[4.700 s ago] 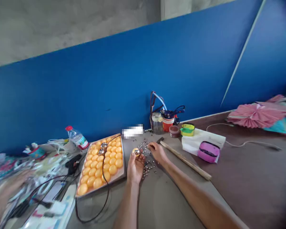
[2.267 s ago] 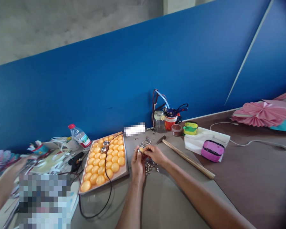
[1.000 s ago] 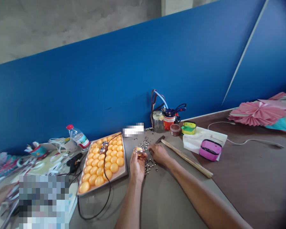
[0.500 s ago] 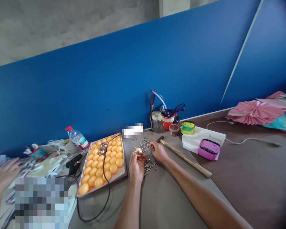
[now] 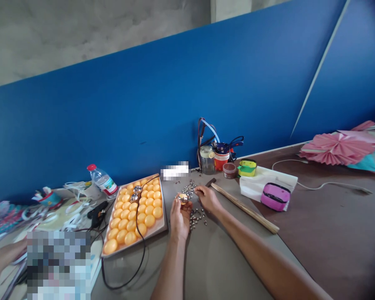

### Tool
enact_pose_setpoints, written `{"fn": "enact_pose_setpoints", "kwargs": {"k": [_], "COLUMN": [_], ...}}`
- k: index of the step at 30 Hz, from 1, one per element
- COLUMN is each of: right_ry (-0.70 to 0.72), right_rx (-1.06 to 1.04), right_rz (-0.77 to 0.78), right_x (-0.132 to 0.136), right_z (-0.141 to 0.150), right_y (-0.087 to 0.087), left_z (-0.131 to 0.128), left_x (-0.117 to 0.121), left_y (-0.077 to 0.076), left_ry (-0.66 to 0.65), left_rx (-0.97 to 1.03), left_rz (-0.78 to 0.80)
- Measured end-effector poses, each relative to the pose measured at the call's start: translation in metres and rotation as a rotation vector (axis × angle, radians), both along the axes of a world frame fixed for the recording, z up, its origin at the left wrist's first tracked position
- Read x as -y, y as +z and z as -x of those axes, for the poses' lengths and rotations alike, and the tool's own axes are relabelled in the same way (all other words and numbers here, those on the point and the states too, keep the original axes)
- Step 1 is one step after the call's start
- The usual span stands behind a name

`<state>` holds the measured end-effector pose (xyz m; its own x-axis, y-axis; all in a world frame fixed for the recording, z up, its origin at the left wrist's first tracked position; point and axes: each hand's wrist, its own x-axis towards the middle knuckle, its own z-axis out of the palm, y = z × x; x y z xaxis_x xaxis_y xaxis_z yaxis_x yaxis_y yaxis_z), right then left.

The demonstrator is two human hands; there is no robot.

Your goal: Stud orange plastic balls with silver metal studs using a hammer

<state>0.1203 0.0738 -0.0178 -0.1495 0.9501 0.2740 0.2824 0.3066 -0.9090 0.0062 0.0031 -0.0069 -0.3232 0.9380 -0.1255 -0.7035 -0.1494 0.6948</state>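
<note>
Worktable (image 5: pixel 220 266): grey surface, running to a brown one (image 5: pixel 334 216) on the right; we note a blue partition (image 5: pixel 128 112) behind and a concrete wall (image 5: pixel 96 29) above it.
Studded ball (image 5: pixel 183 198): orange with shiny metal pieces on it, raised in the left hand, just left of the loose metal beads.
Left hand (image 5: pixel 180 221): palm turned up, thumb and fingers closed around the studded ball; the lower fingers are loosely curled.
Right hand (image 5: pixel 208 201): fingers bent, thumb and forefinger brought near each other beside the beads. We cannot tell whether the tips meet or pinch anything.
Metal beads (image 5: pixel 193 221): small, shiny, scattered between and around the two hands.
Hammer (image 5: pixel 245 208): wooden handle slanting toward the lower right, dark head just beyond the right hand.
Tray (image 5: pixel 164 218): left of the left hand, filled with orange balls (image 5: pixel 130 238); we see metal-covered pieces (image 5: pixel 135 194) on top and a black cord (image 5: pixel 143 254) across it.
Rear of table: clear jar (image 5: pixel 208 162), red cups (image 5: pixel 221 162), brown tub (image 5: pixel 229 171) and yellow-green container (image 5: pixel 247 168).
Right side: purple pouch (image 5: pixel 275 196) on a white sheet (image 5: pixel 253 187); pink folded paper (image 5: pixel 337 148) farther off.
Left side: red-capped bottle (image 5: pixel 104 182), tilted, behind a black glue gun (image 5: pixel 98 214). We observe another person's hand (image 5: pixel 17 248) at the far left, partly hidden by blurred blocks.
</note>
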Motion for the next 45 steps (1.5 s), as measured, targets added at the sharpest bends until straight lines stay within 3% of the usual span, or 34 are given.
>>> {"fn": "enact_pose_setpoints", "kwargs": {"k": [4,12,21,26,29,45], "right_ry": [-0.001,-0.022,-0.031,0.15,0.262,0.336], "right_rx": [0.11,0.231,-0.144,-0.506,-0.597,-0.389], "right_rz": [-0.172,-0.102,0.04,0.315,0.358,0.277], "right_x": [0.0,0.003,-0.001,-0.001,0.004,0.022], "right_z": [-0.002,-0.003,0.001,0.004,0.006,0.012], "right_y": [-0.002,-0.002,0.005,0.008,0.012,0.029], "left_z": [0.0,0.0,-0.001,-0.001,-0.001,-0.004], "left_x": [-0.001,0.0,0.0,0.001,0.001,0.0], "left_y": [-0.002,-0.002,0.001,0.0,0.0,-0.002], "left_ry": [-0.005,-0.015,-0.013,-0.018,-0.033,-0.009], "left_rx": [0.003,-0.016,0.0,-0.009,-0.028,-0.111], "left_rz": [-0.007,-0.006,-0.01,-0.025,-0.047,-0.081]}}
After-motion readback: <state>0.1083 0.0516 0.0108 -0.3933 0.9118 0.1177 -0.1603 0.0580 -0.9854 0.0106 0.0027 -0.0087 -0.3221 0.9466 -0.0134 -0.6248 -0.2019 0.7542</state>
